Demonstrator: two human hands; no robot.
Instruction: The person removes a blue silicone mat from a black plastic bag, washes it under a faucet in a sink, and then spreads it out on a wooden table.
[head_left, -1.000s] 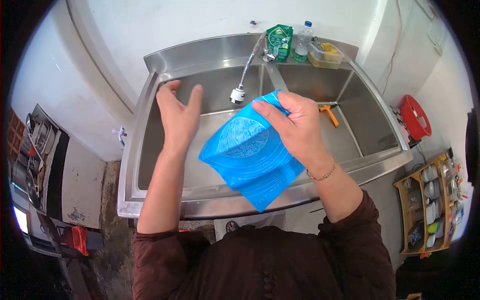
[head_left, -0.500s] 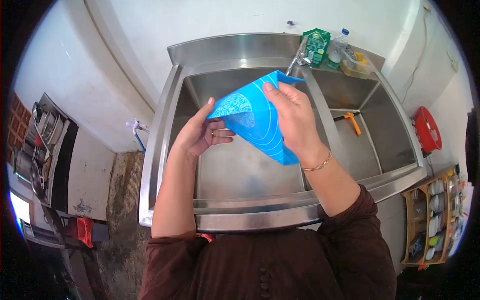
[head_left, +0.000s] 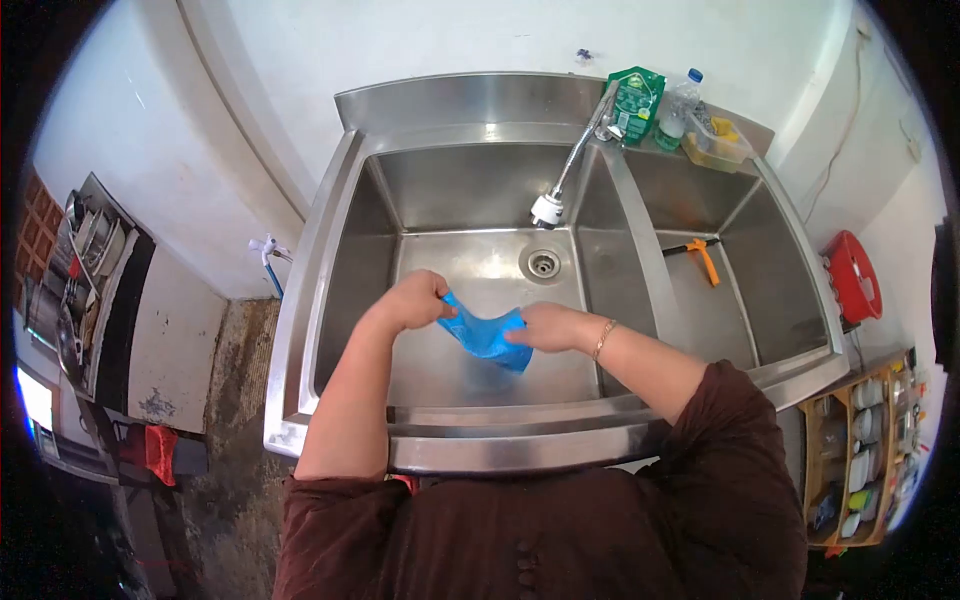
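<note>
A blue patterned sheet or pouch [head_left: 484, 338] hangs low over the left basin [head_left: 430, 375] of a steel sink. At its upper left corner, my left hand [head_left: 418, 300] pinches it with closed fingers. The fingers of my right hand [head_left: 545, 327] are closed on its right side. Between the two hands the blue piece sags and looks crumpled. Beyond it are the round drain [head_left: 543, 264] and a white-tipped flexible faucet [head_left: 548, 208].
An orange-handled tool [head_left: 706, 262] lies in the right basin. On the back ledge stand a green pouch [head_left: 636, 104], a plastic bottle [head_left: 678, 108] and a clear tub [head_left: 718, 146]. A red basin [head_left: 853, 276] and a dish rack [head_left: 858, 450] are at right.
Both hands have moved down toward the sink's front with the blue piece, which was spread wide and now sags. My left hand's fingers have closed on it. The faucet and drain have come into view.
</note>
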